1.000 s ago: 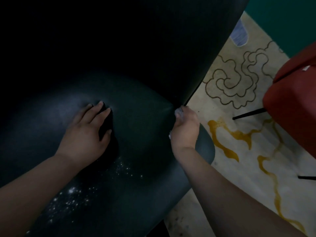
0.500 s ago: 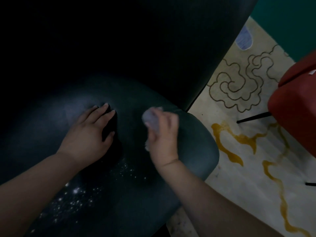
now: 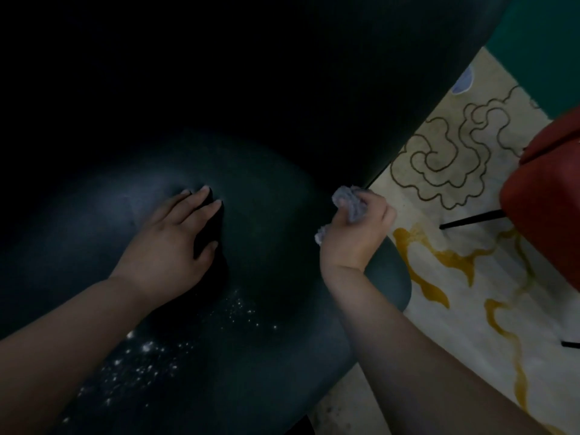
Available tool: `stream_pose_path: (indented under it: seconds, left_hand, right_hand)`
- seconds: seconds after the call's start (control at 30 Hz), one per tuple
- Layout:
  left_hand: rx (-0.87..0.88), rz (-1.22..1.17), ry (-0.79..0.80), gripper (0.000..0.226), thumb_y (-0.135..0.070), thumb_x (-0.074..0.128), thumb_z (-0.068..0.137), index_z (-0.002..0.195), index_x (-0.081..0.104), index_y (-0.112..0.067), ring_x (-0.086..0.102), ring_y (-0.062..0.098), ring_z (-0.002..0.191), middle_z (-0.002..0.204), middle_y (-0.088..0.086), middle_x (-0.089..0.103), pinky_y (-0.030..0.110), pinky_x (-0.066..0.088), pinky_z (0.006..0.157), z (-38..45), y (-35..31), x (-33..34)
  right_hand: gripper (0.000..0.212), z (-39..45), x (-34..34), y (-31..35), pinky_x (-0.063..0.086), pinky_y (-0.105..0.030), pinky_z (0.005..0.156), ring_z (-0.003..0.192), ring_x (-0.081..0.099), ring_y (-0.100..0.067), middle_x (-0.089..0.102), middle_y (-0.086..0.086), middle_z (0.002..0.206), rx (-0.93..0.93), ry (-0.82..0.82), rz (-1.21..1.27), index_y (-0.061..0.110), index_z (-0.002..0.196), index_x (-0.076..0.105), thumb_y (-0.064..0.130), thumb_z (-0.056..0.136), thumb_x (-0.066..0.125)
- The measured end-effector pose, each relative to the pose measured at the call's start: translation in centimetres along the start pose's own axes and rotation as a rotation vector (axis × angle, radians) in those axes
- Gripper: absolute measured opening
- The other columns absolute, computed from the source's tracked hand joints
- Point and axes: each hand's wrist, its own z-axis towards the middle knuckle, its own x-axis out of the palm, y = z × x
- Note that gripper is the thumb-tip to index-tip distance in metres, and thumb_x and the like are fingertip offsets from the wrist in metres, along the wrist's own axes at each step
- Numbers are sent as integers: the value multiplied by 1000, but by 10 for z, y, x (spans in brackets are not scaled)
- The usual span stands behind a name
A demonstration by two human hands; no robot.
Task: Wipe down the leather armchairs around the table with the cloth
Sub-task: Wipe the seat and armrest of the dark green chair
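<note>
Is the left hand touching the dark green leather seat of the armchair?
Touching. The head view shows the left hand lying flat, palm down, on the dark green leather seat, with no gap under the fingers.

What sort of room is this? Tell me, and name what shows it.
Probably a lounge or sitting room indoors: a dark leather armchair being wiped, a red chair beside it, and a patterned cream rug on the floor.
</note>
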Motion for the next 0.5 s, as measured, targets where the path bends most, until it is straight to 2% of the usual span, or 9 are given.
stream_pose_path:
  seconds: [0.07, 0.1, 0.2, 0.33, 0.4, 0.5]
  left_hand:
    - [-4, -16, 3, 65, -36, 59, 88, 147, 36, -23, 15, 18, 145, 157, -4, 23, 36, 17, 118, -1, 1, 0]
    - [-4, -26, 1, 64, -37, 58, 88, 147, 36, -23, 15, 18, 145, 157, -4, 23, 36, 16, 118, -1, 1, 0]
    - [8, -37, -6, 63, -35, 58, 89, 146, 37, -21, 15, 18, 146, 157, -3, 23, 36, 17, 118, -1, 1, -2]
    - [32, -10, -16, 60, -27, 60, 89, 145, 41, -18, 21, 21, 144, 156, 0, 28, 36, 20, 117, -9, 3, -7]
    - [18, -12, -58, 58, -21, 62, 87, 142, 45, -15, 27, 25, 142, 153, 3, 34, 39, 23, 115, -17, 5, -13]
    - [-36, 1, -102, 56, -18, 62, 86, 140, 48, -14, 30, 28, 140, 150, 5, 39, 44, 25, 112, -31, 19, -20]
  right_hand:
    - [25, 2, -3, -7, 44, -31, 96, 106, 55, -24, 57, -13, 112, 80, 94, -136, 3, 111, 62, 6, 86, 60]
    - [27, 0, -4, -10, 42, -29, 99, 110, 54, -23, 58, -12, 114, 49, 163, -160, 4, 114, 61, 4, 87, 58]
    - [34, -21, -7, -5, 32, -14, 101, 110, 51, -17, 58, -10, 116, -220, 352, -68, 3, 114, 61, -8, 82, 59]
    - [32, -65, -11, 3, 30, -16, 103, 110, 48, -14, 61, -11, 116, -519, 682, 12, 5, 111, 65, -5, 81, 60]
    - [33, -65, -16, 2, 31, -18, 101, 109, 47, -14, 61, -9, 116, -549, 678, 14, 7, 110, 65, -3, 80, 61]
    - [40, -45, -32, -15, 28, -23, 102, 111, 45, -18, 59, -10, 120, -478, 485, -131, 7, 117, 61, -4, 79, 60]
